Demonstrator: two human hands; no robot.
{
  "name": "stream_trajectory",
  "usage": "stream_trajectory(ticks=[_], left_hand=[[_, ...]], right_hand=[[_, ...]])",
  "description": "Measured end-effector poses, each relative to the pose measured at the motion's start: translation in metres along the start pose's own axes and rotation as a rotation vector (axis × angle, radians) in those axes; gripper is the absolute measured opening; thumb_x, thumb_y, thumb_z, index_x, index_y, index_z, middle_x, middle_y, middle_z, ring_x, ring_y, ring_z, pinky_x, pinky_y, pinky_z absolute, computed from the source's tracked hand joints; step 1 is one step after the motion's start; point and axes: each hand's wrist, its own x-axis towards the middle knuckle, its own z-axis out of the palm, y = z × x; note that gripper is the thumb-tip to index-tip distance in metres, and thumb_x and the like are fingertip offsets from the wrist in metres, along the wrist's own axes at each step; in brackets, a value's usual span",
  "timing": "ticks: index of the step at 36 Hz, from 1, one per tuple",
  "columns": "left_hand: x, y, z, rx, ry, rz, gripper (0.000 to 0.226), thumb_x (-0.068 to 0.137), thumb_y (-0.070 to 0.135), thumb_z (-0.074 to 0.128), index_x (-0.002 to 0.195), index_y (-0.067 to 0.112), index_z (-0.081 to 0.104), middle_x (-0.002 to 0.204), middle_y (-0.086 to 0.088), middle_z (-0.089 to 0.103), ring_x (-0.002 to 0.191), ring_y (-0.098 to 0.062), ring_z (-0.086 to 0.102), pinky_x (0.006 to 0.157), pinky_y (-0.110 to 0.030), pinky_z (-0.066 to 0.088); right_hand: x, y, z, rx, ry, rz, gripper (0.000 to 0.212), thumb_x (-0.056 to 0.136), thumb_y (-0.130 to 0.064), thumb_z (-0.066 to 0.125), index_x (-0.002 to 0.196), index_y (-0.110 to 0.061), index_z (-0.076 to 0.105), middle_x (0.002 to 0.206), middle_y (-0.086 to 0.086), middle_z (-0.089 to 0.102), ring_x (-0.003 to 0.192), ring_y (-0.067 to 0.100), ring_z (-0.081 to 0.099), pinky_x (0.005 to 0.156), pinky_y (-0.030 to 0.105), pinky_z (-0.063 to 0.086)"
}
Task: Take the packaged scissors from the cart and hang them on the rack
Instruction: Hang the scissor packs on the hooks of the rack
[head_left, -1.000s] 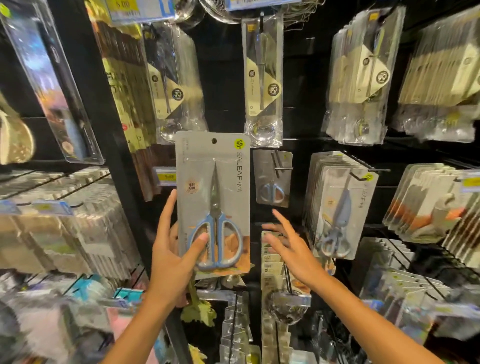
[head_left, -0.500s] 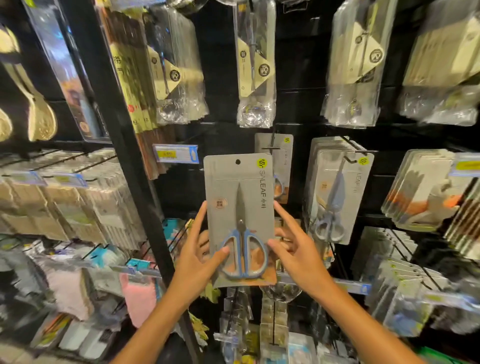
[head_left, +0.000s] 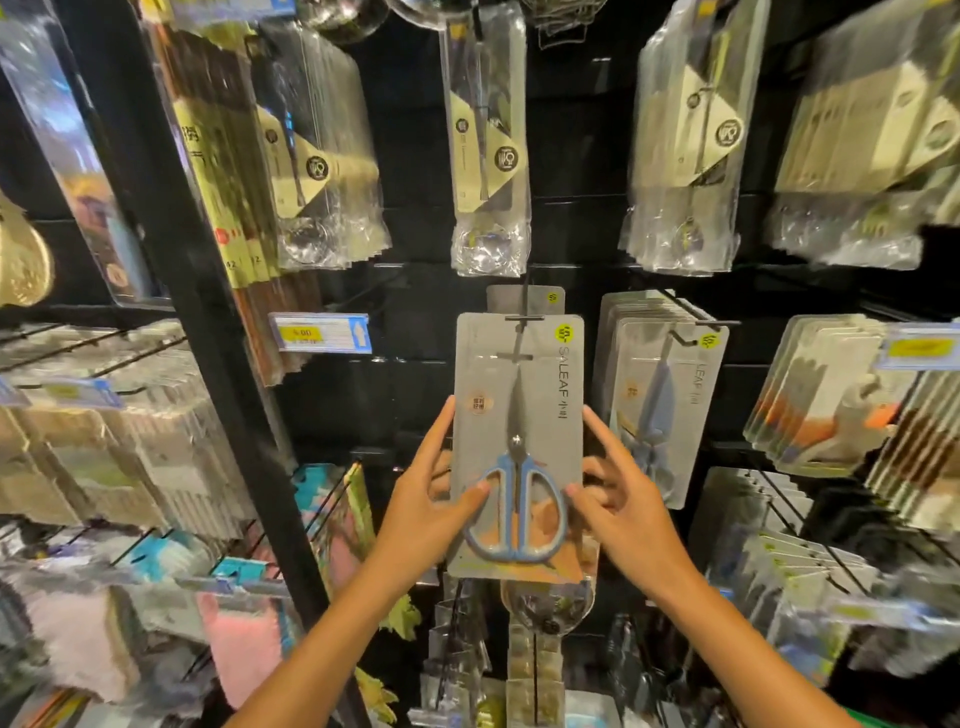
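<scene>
A grey card pack of blue-handled scissors (head_left: 519, 395) is held upright in front of the black rack (head_left: 571, 171). Its top hole sits at the tip of a black hook (head_left: 523, 318), where another grey pack hangs behind. My left hand (head_left: 431, 504) holds the pack's left edge with the thumb on the front over the handle. My right hand (head_left: 623, 504) holds the right edge, thumb on the front and fingers behind. The cart is out of view.
A stack of the same scissors packs (head_left: 660, 395) hangs on the hook to the right. Clear bags of utensils (head_left: 488, 156) hang above. A black upright post (head_left: 197, 291) stands to the left, with a price tag (head_left: 319, 332) beside it.
The pack has risen and shifted right up to the hook's tip. My right hand, free a second ago, has come onto the pack's right edge.
</scene>
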Motion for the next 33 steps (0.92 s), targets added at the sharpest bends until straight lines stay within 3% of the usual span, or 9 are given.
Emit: stream_trajectory(ticks=[7,12,21,25,29,33], left_hand=[[0.004,-0.015,0.008,-0.060,0.009,-0.005,0.097,0.082,0.058,0.079,0.159,0.054,0.021,0.140,0.016,0.064,0.126,-0.009,0.065,0.092,-0.025,0.060],[0.005,-0.028,0.009,-0.079,0.026,0.002,0.096,0.081,0.058,0.080,0.158,0.056,0.023,0.147,0.003,0.061,0.129,-0.016,0.065,0.097,-0.036,0.060],[0.009,-0.038,0.007,-0.060,0.002,0.009,0.091,0.088,0.043,0.078,0.159,0.054,0.022,0.148,0.013,0.059,0.132,-0.011,0.061,0.097,-0.029,0.059],[0.011,-0.036,0.007,-0.066,-0.014,-0.003,0.090,0.092,0.033,0.077,0.161,0.050,0.021,0.146,0.012,0.061,0.129,-0.011,0.063,0.096,-0.030,0.059],[0.014,-0.036,0.007,-0.071,-0.027,-0.020,0.090,0.093,0.024,0.075,0.162,0.044,0.021,0.145,0.007,0.062,0.128,-0.011,0.064,0.094,-0.023,0.058],[0.025,-0.040,0.004,-0.034,-0.075,-0.066,0.092,0.093,0.028,0.074,0.161,0.050,0.017,0.135,0.023,0.066,0.122,-0.004,0.067,0.086,-0.017,0.058]], right_hand=[[-0.001,0.009,-0.002,-0.036,0.031,-0.021,0.077,0.100,-0.011,0.061,0.155,-0.052,0.027,0.120,-0.014,0.073,0.102,0.012,0.074,0.080,0.021,0.060],[-0.003,0.023,0.005,-0.030,0.021,0.001,0.077,0.102,-0.013,0.059,0.155,-0.056,0.023,0.117,-0.004,0.076,0.101,0.017,0.076,0.083,0.026,0.062],[0.000,0.033,0.006,0.069,0.055,-0.016,0.074,0.101,-0.012,0.059,0.155,-0.052,0.027,0.117,0.002,0.077,0.106,0.020,0.075,0.084,0.023,0.060],[0.001,0.033,0.004,0.056,0.052,-0.020,0.073,0.099,-0.020,0.060,0.155,-0.051,0.027,0.117,0.002,0.077,0.105,0.021,0.075,0.086,0.025,0.060],[0.006,0.038,0.003,0.038,0.044,-0.010,0.073,0.102,-0.013,0.058,0.156,-0.051,0.027,0.118,0.003,0.076,0.105,0.023,0.075,0.086,0.029,0.061],[0.014,0.042,0.003,-0.022,0.020,0.018,0.076,0.104,-0.011,0.056,0.155,-0.056,0.022,0.120,-0.004,0.075,0.109,0.016,0.073,0.086,0.025,0.061]])
